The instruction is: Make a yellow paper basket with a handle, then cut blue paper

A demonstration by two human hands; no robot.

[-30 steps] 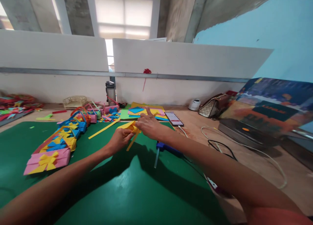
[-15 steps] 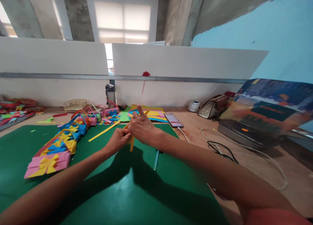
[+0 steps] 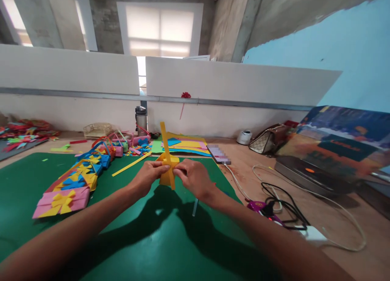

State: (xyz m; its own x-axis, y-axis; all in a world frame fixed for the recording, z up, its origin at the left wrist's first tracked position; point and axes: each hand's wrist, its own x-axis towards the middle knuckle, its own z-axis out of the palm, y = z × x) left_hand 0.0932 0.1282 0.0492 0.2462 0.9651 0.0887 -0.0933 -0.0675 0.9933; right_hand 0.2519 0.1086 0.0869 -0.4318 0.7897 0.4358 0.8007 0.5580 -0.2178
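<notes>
Above the green cutting mat [image 3: 128, 240] I hold a yellow folded paper piece [image 3: 167, 167] between both hands. A yellow paper strip [image 3: 165, 144] runs upright across it, its top end pointing up. My left hand [image 3: 148, 176] pinches the piece on its left side. On the right side, my right hand [image 3: 193, 177] pinches it with thumb and fingers. Beneath my right wrist a clear glue stick [image 3: 195, 207] lies on the mat.
A row of paper gift boxes with bows [image 3: 71, 185] lies left on the mat. A loose yellow strip [image 3: 131, 164], coloured paper sheets [image 3: 185, 144], a phone [image 3: 218, 154], a bottle [image 3: 141, 120], cables [image 3: 280, 201], a handbag [image 3: 269, 138] and a laptop [image 3: 329, 151] surround the mat.
My right hand pulled back from over the paper piece to its right side. The yellow strip now stands upright across the piece. The view shifted slightly.
</notes>
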